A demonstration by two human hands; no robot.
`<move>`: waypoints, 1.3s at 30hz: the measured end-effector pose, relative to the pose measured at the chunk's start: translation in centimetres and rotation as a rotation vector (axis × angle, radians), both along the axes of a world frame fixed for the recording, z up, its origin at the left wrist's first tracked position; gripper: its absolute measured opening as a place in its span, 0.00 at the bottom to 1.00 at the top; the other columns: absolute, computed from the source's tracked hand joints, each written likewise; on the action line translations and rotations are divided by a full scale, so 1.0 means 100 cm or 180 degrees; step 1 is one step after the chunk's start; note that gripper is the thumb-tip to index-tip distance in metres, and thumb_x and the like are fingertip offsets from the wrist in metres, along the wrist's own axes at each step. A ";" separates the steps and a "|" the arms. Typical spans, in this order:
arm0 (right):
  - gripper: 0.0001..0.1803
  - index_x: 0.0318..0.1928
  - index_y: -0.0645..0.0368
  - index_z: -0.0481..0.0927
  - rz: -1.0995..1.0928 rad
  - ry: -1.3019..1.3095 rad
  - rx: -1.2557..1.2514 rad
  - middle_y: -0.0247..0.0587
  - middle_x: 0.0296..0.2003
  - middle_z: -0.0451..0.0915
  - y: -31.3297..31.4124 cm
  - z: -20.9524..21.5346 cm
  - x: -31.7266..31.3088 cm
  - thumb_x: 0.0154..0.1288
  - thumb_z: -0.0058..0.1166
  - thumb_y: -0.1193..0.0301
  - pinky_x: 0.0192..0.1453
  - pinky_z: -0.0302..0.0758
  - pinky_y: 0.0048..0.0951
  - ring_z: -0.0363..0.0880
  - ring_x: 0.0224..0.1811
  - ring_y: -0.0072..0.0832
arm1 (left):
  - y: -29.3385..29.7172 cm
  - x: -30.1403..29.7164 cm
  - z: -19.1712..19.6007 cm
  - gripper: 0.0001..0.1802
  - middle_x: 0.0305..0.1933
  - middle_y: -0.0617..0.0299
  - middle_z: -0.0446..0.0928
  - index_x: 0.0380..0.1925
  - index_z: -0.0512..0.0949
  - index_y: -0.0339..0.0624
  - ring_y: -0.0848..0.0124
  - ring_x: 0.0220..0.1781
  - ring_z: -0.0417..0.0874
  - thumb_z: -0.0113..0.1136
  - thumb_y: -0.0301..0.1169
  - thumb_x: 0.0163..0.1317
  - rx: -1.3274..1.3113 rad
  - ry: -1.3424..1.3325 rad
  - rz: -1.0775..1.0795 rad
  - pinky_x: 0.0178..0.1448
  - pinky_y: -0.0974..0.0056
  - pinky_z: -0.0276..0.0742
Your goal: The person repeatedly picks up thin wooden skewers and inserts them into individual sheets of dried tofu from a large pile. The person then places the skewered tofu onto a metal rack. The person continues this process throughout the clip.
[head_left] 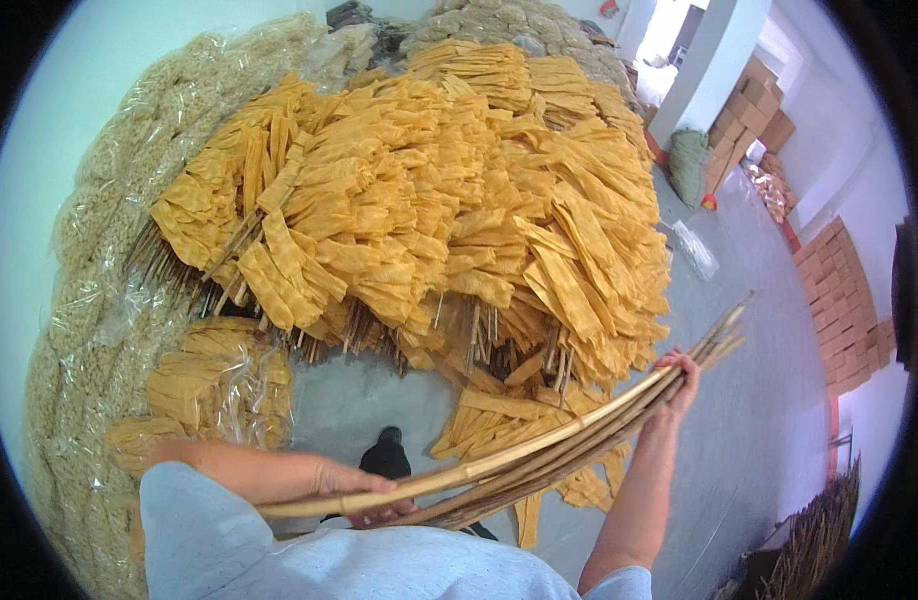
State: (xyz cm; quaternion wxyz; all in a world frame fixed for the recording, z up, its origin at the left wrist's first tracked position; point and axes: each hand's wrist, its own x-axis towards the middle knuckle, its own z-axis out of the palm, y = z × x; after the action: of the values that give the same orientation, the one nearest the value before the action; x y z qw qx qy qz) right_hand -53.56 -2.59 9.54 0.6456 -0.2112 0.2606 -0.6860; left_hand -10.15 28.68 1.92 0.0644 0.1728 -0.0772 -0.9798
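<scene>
A long bundle of thin brown sticks with a thicker, paler bamboo pole (524, 437) stretches slantwise across my front. My right hand (683, 380) is wrapped round it near its far right end. Lower down, at the left, my left hand (364, 497) grips the bundle close to my body, its fingers partly hidden beneath. Beyond the sticks rises a large heap of yellow, flat, wrinkled strips (399, 190) that look like dried bean curd skin. Several thin sticks (354, 330) poke out along the heap's lower edge. Loose yellow strips (499, 420) lie on the floor just behind the bundle.
Clear plastic bags of pale, stringy goods (109, 320) line the left wall and back. A bag of yellow strips (219, 380) lies at left. Brown cartons (839, 300) stand along the right wall, with a green sack (689, 165) by the pillar. Dark sticks (814, 530) stand at lower right.
</scene>
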 end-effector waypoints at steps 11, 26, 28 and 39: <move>0.30 0.46 0.63 0.75 0.0350 -0.0011 0.0466 0.45 0.37 0.79 -0.102 0.040 0.293 0.50 0.57 0.52 0.44 0.78 0.31 0.78 0.37 0.34 | -0.111 0.164 0.024 0.43 0.56 0.57 0.69 0.65 0.59 0.36 0.71 0.55 0.69 0.59 0.51 0.56 -0.1080 -0.2116 -0.0179 0.59 0.66 0.65; 0.36 0.64 0.55 0.58 -0.0069 -0.1190 0.0765 0.43 0.38 0.77 0.084 -0.019 0.267 0.56 0.60 0.73 0.49 0.78 0.38 0.77 0.43 0.33 | -0.254 0.074 0.067 0.40 0.54 0.52 0.74 0.60 0.64 0.31 0.67 0.52 0.76 0.62 0.43 0.50 -0.0926 -0.1791 -0.1171 0.58 0.63 0.71; 0.31 0.60 0.58 0.62 -0.0598 -0.1315 0.0885 0.45 0.35 0.78 0.123 -0.041 0.228 0.56 0.59 0.74 0.47 0.78 0.37 0.79 0.39 0.33 | -0.236 0.034 0.056 0.37 0.55 0.52 0.74 0.60 0.64 0.32 0.67 0.52 0.77 0.62 0.38 0.52 -0.0622 -0.1945 -0.1305 0.58 0.63 0.71; 0.14 0.41 0.64 0.74 -0.3511 -0.1919 0.1454 0.46 0.33 0.77 0.456 -0.174 -0.013 0.53 0.56 0.72 0.48 0.76 0.40 0.77 0.37 0.38 | -0.140 -0.139 0.035 0.51 0.65 0.52 0.61 0.68 0.48 0.38 0.67 0.64 0.64 0.68 0.39 0.51 -0.1684 -0.1330 -0.4155 0.66 0.63 0.60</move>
State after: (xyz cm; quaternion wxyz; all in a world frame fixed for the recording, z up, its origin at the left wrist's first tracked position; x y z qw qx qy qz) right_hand -54.86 42.98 -7.81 0.2734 0.2960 0.2772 -0.8722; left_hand -24.04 14.68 5.41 -0.5088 0.2535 -0.4089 -0.7139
